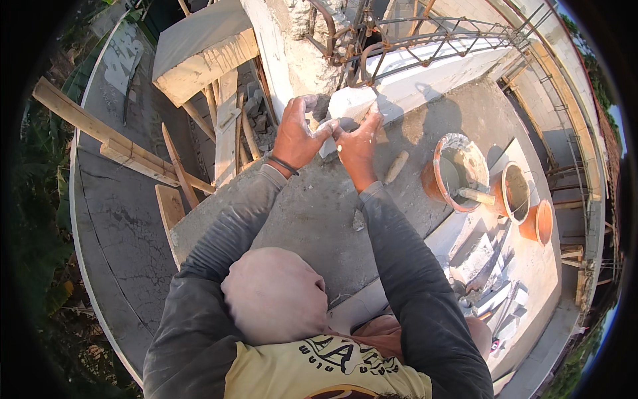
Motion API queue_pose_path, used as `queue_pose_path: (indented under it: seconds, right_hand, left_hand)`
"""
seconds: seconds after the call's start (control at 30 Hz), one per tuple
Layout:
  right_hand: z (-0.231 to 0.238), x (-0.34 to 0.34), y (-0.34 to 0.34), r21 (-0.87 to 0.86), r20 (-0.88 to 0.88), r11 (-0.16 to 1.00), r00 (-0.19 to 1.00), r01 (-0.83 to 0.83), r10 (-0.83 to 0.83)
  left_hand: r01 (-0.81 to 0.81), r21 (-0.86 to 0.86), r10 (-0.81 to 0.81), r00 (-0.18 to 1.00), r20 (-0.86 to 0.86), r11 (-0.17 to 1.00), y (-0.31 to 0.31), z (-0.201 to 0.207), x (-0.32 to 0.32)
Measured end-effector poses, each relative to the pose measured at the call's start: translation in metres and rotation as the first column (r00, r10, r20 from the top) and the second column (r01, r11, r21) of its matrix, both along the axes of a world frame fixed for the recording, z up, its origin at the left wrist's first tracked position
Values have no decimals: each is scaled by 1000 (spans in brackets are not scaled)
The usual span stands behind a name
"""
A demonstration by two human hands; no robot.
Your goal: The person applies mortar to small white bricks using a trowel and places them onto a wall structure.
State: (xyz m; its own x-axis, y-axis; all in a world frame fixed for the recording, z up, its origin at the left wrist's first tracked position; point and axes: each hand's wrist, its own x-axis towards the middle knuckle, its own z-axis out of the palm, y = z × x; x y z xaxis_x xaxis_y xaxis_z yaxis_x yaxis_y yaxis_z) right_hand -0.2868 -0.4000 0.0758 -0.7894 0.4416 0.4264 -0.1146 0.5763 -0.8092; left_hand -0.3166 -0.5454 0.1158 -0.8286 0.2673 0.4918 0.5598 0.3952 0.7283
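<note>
Clock directions run from the middle of my view. I have the white block (351, 105) between twelve and one o'clock, just below the rough pillar (311, 50) and its rusty bars (372, 54). The right hand (359, 147), at one o'clock, is partly closed on the block: its fingers bend along the block's right side, while its thumb points in under the near edge. The left hand (297, 136), between eleven and twelve, has its thumb stretched across toward the right thumb, and the tips meet or nearly meet at the block's near edge. Its fingers curl at the block's left side, leaving a clear gap to the thumb; I can't tell how firmly they press, or whether they touch the block at all. White dust coats the fingers of both hands. At two o'clock, near the right wrist, a wooden handle (397, 167) lies on the grey slab (309, 213). Toward three o'clock stands an orange bucket (435, 176), well apart from both hands.
</note>
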Motion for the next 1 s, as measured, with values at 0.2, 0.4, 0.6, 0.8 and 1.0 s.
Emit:
queue_pose_path:
  seconds: [0.2, 0.4, 0.6, 0.8, 1.0]
  right_hand:
    - [2, -2, 4, 2, -10, 998, 998, 55, -55]
    - [-1, 0, -1, -6, -145, 996, 985, 93, -93]
    - [-6, 1, 11, -14, -137, 995, 986, 94, -95]
    - [1, 1, 2, 15, -59, 998, 997, 56, -55]
    - [2, 4, -2, -26, 46, 999, 998, 44, -43]
  left_hand:
    - [35, -191, -45, 998, -51, 981, 28, 25, -21]
    - [166, -153, -157, 985, 66, 974, 19, 22, -27]
    - [245, -63, -233, 959, 159, 967, 26, 51, -27]
    - [188, 46, -192, 976, 104, 981, 22, 71, -34]
    - [108, 220, -156, 964, 214, 970, 15, 23, -10]
